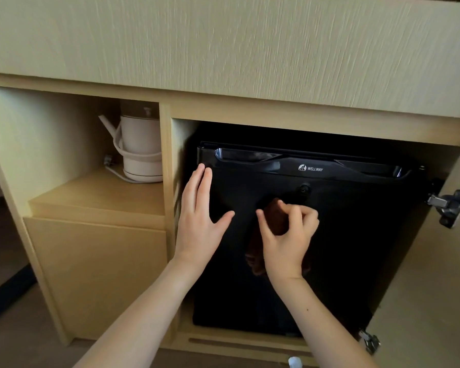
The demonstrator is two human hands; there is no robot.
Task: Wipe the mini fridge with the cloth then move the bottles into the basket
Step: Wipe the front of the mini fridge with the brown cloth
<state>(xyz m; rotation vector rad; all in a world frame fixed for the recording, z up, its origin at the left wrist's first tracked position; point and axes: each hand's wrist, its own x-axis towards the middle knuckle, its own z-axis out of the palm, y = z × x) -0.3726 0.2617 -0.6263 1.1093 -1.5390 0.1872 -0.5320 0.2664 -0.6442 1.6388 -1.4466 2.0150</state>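
A black mini fridge stands shut inside a light wooden cabinet, its glossy door facing me. My left hand lies flat and open against the door's left edge, fingers pointing up. My right hand is near the door's middle, below the round lock, with its fingers pinched around a dark brown cloth. The cloth presses on the door and part of it hangs beneath my palm. A white bottle top peeks in at the bottom edge. No basket is in view.
A white electric kettle with its cord sits on the shelf in the left compartment. The cabinet door stands swung open at the right, hinges showing. A wooden countertop overhangs above. Carpeted floor lies at the left.
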